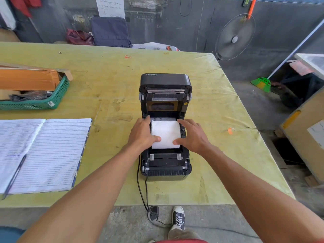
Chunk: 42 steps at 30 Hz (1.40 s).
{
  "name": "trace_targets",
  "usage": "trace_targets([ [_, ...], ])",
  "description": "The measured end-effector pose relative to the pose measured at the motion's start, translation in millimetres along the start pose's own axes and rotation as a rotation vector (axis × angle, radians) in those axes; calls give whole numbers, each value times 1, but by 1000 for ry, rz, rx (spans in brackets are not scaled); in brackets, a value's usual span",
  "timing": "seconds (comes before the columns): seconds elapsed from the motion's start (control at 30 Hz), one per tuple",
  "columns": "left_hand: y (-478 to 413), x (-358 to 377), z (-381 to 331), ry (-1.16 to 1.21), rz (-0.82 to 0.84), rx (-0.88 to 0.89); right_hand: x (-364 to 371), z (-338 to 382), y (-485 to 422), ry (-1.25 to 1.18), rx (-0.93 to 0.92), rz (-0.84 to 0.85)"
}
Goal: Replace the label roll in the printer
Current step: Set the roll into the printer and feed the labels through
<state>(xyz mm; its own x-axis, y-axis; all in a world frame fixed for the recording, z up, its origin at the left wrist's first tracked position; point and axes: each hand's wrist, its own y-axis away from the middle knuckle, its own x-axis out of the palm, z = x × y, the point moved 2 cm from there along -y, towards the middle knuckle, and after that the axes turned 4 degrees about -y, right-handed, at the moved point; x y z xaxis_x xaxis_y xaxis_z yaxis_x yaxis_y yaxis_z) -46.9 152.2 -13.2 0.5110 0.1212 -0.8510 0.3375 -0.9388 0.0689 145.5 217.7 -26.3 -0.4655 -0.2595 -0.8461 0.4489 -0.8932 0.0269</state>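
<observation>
Left hand (pixel 142 133) and right hand (pixel 192 135) clasped roll (pixel 165 134) in printer (pixel 165 127) (lid up); roll ends hidden by palms.

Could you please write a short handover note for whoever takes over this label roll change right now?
Left hand and right hand: both grip the white label roll by its ends, thumbs on top.
Printer: on the yellow-green table, lid open and upright.
Done: lid open, roll lowered into the roll bay.
Left: whether the roll is fully seated cannot be seen; feed labels forward through the guides, close lid.
</observation>
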Motion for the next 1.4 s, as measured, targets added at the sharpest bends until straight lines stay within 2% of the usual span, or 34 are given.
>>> trace_targets([
  [0.1,-5,-7,-14,-148,75,129,-3,7,-4,125,-59,23],
  [0.27,-8,-12,-20,-206,129,139,-10,10,-13,60,-6,67],
  [0.37,-3,-9,-20,-314,43,195,-13,15,-15,189,-78,40],
  [0.6,19,13,-8,-505,-186,363,-2,29,-2,302,-255,-35],
  [0.87,34,7,9,-496,-276,594,19,29,25,493,-328,-171],
  [1.03,40,12,8,-541,-285,602,23,28,31,510,-310,-192],
  [1.4,42,31,13,-628,-341,603,30,23,45,523,-391,-267],
])
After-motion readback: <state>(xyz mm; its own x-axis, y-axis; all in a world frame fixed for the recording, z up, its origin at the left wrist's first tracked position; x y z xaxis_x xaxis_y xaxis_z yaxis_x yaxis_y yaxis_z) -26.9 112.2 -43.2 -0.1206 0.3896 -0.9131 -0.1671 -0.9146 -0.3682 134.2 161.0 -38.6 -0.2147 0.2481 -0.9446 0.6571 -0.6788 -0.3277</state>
